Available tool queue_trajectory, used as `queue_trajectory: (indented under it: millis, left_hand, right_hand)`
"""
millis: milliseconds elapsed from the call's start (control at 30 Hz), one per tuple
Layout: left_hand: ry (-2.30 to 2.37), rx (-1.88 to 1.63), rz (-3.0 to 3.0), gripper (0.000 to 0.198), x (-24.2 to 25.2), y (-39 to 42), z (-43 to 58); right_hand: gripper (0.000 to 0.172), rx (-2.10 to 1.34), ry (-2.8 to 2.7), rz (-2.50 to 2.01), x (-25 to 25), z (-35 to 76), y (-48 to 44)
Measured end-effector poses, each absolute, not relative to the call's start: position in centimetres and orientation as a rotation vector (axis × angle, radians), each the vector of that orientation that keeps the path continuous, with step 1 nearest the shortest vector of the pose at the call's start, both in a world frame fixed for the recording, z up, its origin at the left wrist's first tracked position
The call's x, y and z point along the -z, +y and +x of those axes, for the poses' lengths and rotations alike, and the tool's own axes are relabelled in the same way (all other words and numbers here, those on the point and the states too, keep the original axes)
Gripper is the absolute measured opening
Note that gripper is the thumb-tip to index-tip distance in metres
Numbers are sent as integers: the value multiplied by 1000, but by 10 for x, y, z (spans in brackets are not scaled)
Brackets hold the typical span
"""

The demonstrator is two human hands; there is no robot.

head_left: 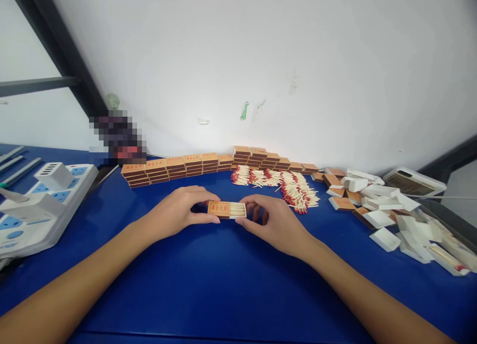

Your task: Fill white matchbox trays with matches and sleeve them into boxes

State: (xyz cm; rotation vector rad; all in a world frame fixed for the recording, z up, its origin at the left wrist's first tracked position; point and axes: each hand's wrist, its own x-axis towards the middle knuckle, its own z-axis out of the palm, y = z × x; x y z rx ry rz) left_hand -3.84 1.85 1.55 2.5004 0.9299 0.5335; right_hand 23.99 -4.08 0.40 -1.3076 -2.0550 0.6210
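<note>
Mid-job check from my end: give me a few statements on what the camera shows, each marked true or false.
1. The left hand and right hand are on the same matchbox. True.
2. That matchbox is fully closed. False: it is partly open, with matchsticks showing.
3. Loose matches lie in front of the stacked matchboxes. True.
4. The power strip sits at the picture's right edge. False: it is at the left.
5. White trays lie in a jumble at the right. True.
6. The table is white. False: it is blue.
</note>
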Motion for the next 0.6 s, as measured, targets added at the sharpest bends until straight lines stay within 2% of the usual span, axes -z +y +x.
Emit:
queue_trajectory:
  millis: [167, 333, 400, 600]
  left_hand:
    - [956, -495, 2555, 48, -12, 18, -37]
    - [984, -503, 2585, 45, -8, 18, -36]
    - [984, -508, 2593, 44, -7, 18, -36]
    - [1017, -511, 2627, 46, -5, 19, -36]
  right_hand:
    - [27, -564, -2135, -1359, 1, 248, -32]
    - [7, -320, -2123, -1413, 6, 259, 12]
    - [4, -241, -2162, -1436, 5, 259, 30]
    - [16, -186, -2281, -1432, 2, 254, 55]
